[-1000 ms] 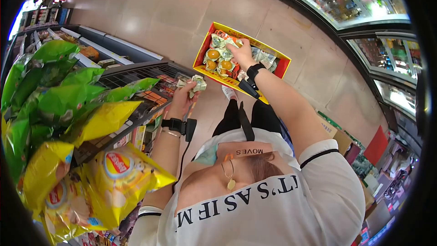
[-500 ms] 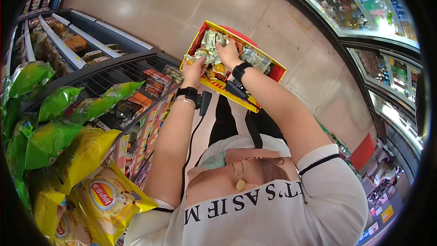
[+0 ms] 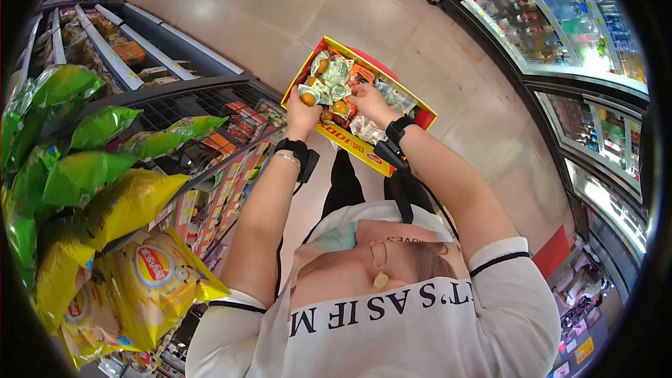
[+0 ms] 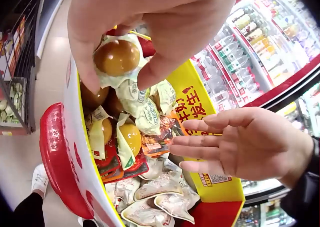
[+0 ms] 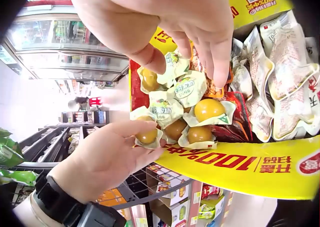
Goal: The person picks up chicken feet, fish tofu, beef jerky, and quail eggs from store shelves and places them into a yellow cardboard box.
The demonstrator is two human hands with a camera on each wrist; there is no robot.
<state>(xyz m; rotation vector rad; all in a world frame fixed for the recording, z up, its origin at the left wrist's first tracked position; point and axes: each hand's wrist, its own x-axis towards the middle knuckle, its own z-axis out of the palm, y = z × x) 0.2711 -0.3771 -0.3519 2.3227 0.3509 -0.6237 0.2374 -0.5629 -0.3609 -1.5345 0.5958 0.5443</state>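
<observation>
A yellow-and-red box (image 3: 381, 163) holds packed snacks. At its left end my left hand (image 3: 302, 119) pinches a brown egg in clear-and-white wrapping (image 4: 117, 58) between thumb and fingers. More wrapped eggs (image 5: 209, 110) lie close beside it, some showing green-printed white backs (image 5: 190, 88). My right hand (image 3: 371, 103) is over the middle of the box, its fingers extended and nothing gripped. Those fingertips reach to an orange-and-black packet (image 4: 162, 137) in the left wrist view. Several white-wrapped packs (image 5: 289, 82) fill the other end.
A red rounded seat-like thing (image 4: 52, 147) is under the box. Yellow chip bags (image 3: 157, 266) and green bags (image 3: 87, 171) hang over a wire shelf (image 3: 210, 101) at left. Glass-door fridges (image 3: 560, 21) line the right side; tiled floor (image 3: 280, 7) lies beyond the box.
My left hand came from the shelf side into the box with a wrapped pack and now holds an egg at the left end. My right hand shifted off the egg packs toward the middle.
</observation>
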